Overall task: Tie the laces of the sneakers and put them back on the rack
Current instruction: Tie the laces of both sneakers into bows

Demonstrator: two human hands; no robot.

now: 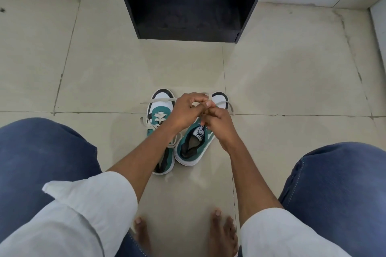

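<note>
Both hands, the left hand (186, 110) and right hand (217, 123), pinched the cream laces (223, 103) over the right sneaker (194, 148) on the floor, short of the rack (188, 6); slack grip might let the loop slip undone.

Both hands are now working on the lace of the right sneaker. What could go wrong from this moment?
1. The left hand and right hand hold the lace above the right sneaker; a loose pinch may let the knot slip open.
2. The left sneaker has laces lying loose on the floor, so it may be forgotten or snagged.
3. The rack stands apart, so loose ends may trail when the sneakers are carried.
</note>
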